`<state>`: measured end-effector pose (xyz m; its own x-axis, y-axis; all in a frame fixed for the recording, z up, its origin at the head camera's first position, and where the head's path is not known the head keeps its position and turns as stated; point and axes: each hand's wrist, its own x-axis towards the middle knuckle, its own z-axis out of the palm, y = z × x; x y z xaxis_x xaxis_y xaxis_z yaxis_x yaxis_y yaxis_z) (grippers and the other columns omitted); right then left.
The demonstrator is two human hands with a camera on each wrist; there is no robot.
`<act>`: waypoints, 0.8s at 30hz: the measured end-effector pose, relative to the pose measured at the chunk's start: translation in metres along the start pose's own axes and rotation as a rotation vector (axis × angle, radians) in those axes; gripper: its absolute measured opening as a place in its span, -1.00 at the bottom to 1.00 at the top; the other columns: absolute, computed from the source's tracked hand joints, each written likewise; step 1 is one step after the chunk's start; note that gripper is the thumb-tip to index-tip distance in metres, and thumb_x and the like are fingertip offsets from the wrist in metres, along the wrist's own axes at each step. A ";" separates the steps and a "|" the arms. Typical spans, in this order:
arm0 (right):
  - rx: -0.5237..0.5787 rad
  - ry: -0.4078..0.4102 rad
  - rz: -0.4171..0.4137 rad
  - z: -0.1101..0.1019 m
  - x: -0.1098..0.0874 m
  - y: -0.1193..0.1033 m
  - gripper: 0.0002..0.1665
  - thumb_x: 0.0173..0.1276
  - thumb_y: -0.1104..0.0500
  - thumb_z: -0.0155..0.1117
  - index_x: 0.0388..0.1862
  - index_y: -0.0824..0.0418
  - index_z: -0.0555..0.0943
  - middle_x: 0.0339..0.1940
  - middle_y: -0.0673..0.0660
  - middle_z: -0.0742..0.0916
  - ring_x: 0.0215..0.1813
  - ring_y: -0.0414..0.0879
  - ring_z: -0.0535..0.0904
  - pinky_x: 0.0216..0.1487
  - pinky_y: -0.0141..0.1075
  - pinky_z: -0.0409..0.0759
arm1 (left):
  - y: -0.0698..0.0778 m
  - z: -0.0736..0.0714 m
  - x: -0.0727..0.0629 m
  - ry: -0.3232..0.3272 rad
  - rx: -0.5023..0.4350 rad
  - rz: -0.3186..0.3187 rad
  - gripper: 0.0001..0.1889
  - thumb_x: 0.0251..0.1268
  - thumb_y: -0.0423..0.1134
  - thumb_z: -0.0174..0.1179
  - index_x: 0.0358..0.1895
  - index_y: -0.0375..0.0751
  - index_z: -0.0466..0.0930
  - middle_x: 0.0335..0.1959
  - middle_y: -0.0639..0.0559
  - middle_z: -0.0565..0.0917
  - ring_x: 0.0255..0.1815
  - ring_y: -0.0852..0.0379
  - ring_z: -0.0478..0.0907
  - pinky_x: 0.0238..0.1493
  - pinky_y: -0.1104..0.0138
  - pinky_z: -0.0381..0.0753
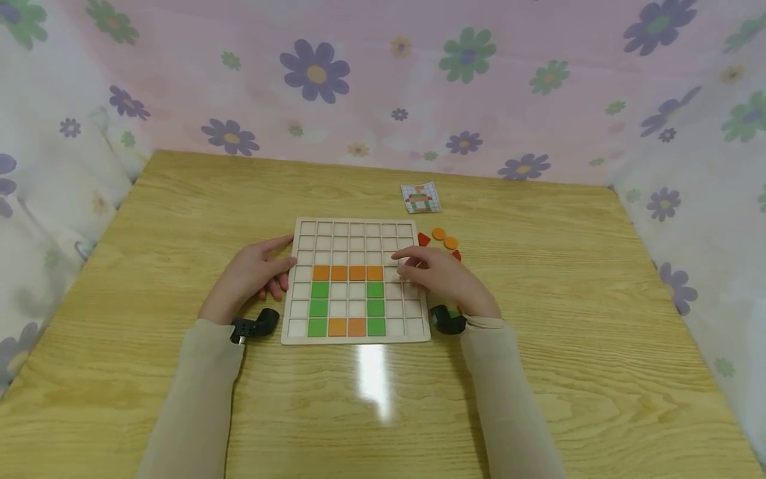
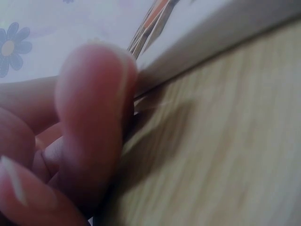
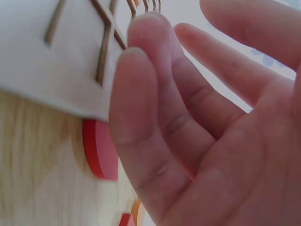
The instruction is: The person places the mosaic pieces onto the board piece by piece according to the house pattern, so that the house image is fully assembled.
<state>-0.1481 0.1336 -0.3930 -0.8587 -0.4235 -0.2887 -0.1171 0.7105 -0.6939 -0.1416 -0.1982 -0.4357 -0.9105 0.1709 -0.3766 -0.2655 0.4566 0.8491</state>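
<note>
A pale wooden grid board (image 1: 338, 308) lies flat on the table, with orange square tiles (image 1: 339, 273) in a row and green square tiles (image 1: 319, 308) in two columns below. Two more orange tiles (image 1: 347, 327) sit between the columns at the bottom. My left hand (image 1: 248, 273) rests at the board's left edge, index finger and thumb against it. Over the board's right side hovers my right hand (image 1: 445, 276), its fingers loosely bent. In the right wrist view nothing is between those fingers (image 3: 134, 103), and a red piece (image 3: 103, 150) with a curved side lies below.
Beyond the right hand lie orange round pieces (image 1: 439, 233) and red pieces (image 1: 424, 239), partly covered by hand and board. A small picture card (image 1: 421, 198) with a gridded coloured pattern lies behind the board. A flowered cloth (image 1: 371, 86) stands at the table's back edge.
</note>
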 end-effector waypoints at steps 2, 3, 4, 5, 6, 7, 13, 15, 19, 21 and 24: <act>-0.006 0.001 -0.006 -0.004 -0.001 0.003 -0.62 0.31 -0.05 0.08 0.08 -0.03 0.50 -0.27 0.00 0.61 -0.29 -0.10 0.51 -0.16 -0.22 0.43 | 0.001 -0.001 0.000 0.001 -0.009 -0.001 -0.39 0.22 0.06 0.07 0.34 0.26 0.11 -0.57 -0.18 0.58 -0.64 -0.07 0.55 -0.73 0.29 0.39; -0.010 0.003 -0.006 -0.006 -0.001 0.005 -0.62 0.31 -0.05 0.08 0.09 -0.03 0.49 -0.27 0.00 0.61 -0.30 -0.10 0.52 -0.14 -0.22 0.42 | 0.002 -0.001 0.001 0.002 -0.012 -0.003 -0.40 0.22 0.05 0.08 0.33 0.26 0.11 -0.57 -0.18 0.58 -0.64 -0.07 0.55 -0.73 0.29 0.39; -0.010 0.003 -0.007 -0.009 -0.002 0.007 -0.61 0.31 -0.04 0.08 0.10 -0.02 0.49 -0.27 0.01 0.61 -0.30 -0.10 0.52 -0.12 -0.21 0.42 | 0.002 -0.001 0.001 0.001 -0.013 -0.007 -0.40 0.22 0.05 0.07 0.34 0.26 0.11 -0.57 -0.18 0.58 -0.64 -0.07 0.55 -0.73 0.29 0.39; -0.008 0.007 0.003 -0.010 -0.002 0.009 -0.62 0.31 -0.04 0.08 0.10 -0.02 0.49 -0.27 0.01 0.61 -0.30 -0.10 0.53 -0.12 -0.21 0.41 | 0.003 -0.001 0.001 0.001 -0.011 -0.009 -0.40 0.22 0.05 0.07 0.33 0.27 0.11 -0.57 -0.18 0.58 -0.64 -0.08 0.55 -0.73 0.29 0.39; -0.009 0.007 0.007 -0.012 -0.003 0.011 -0.61 0.32 -0.03 0.08 0.10 -0.02 0.48 -0.26 0.01 0.61 -0.28 -0.09 0.52 -0.12 -0.21 0.41 | 0.003 -0.001 0.001 0.001 -0.006 -0.009 -0.40 0.22 0.05 0.07 0.34 0.27 0.10 -0.57 -0.17 0.59 -0.63 -0.08 0.55 -0.72 0.28 0.40; -0.011 0.011 0.009 -0.014 -0.004 0.012 -0.61 0.32 -0.04 0.07 0.11 -0.02 0.48 -0.25 0.02 0.61 -0.29 -0.08 0.51 -0.16 -0.21 0.41 | 0.003 -0.001 0.000 0.006 -0.006 -0.015 -0.40 0.22 0.06 0.08 0.33 0.29 0.11 -0.57 -0.17 0.59 -0.63 -0.08 0.55 -0.72 0.28 0.40; 0.032 0.051 0.022 -0.025 -0.010 0.024 -0.59 0.32 -0.05 0.07 0.12 -0.01 0.47 -0.20 0.05 0.60 -0.28 -0.03 0.51 -0.23 -0.20 0.43 | 0.003 -0.001 0.000 0.005 0.005 -0.010 -0.39 0.22 0.06 0.07 0.34 0.28 0.10 -0.57 -0.17 0.58 -0.63 -0.07 0.55 -0.72 0.28 0.40; 0.067 0.069 0.036 -0.027 -0.012 0.028 -0.59 0.32 -0.04 0.07 0.12 0.00 0.46 -0.22 0.06 0.62 -0.27 -0.03 0.53 -0.19 -0.18 0.46 | 0.003 -0.001 0.001 0.005 -0.002 -0.011 -0.39 0.21 0.06 0.08 0.33 0.28 0.11 -0.57 -0.18 0.58 -0.63 -0.08 0.55 -0.73 0.28 0.40; 0.117 0.088 0.068 -0.032 -0.016 0.034 -0.60 0.33 0.01 0.07 0.13 0.03 0.45 -0.27 0.11 0.64 -0.30 0.01 0.53 -0.24 -0.16 0.48 | 0.002 -0.001 0.001 0.000 0.003 -0.009 -0.38 0.20 0.08 0.08 0.34 0.29 0.10 -0.56 -0.18 0.59 -0.63 -0.08 0.55 -0.73 0.29 0.40; 0.115 0.093 0.074 -0.033 -0.016 0.037 -0.61 0.33 0.02 0.08 0.12 0.03 0.45 -0.25 0.11 0.63 -0.29 0.01 0.53 -0.24 -0.17 0.48 | 0.001 -0.001 0.001 -0.004 0.009 -0.010 -0.38 0.20 0.09 0.07 0.34 0.29 0.08 -0.56 -0.18 0.59 -0.63 -0.08 0.55 -0.72 0.28 0.40; 0.089 0.094 0.070 -0.034 -0.016 0.041 -0.63 0.32 0.05 0.10 0.10 0.03 0.47 -0.23 0.10 0.62 -0.30 -0.01 0.52 -0.27 -0.19 0.47 | 0.000 0.000 0.001 -0.007 0.013 -0.016 -0.37 0.20 0.10 0.07 0.34 0.30 0.07 -0.56 -0.18 0.59 -0.63 -0.09 0.56 -0.72 0.28 0.40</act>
<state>-0.1564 0.1885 -0.3942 -0.9066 -0.3169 -0.2785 -0.0139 0.6823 -0.7309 -0.1430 -0.1982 -0.4359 -0.9039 0.1702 -0.3925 -0.2755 0.4703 0.8384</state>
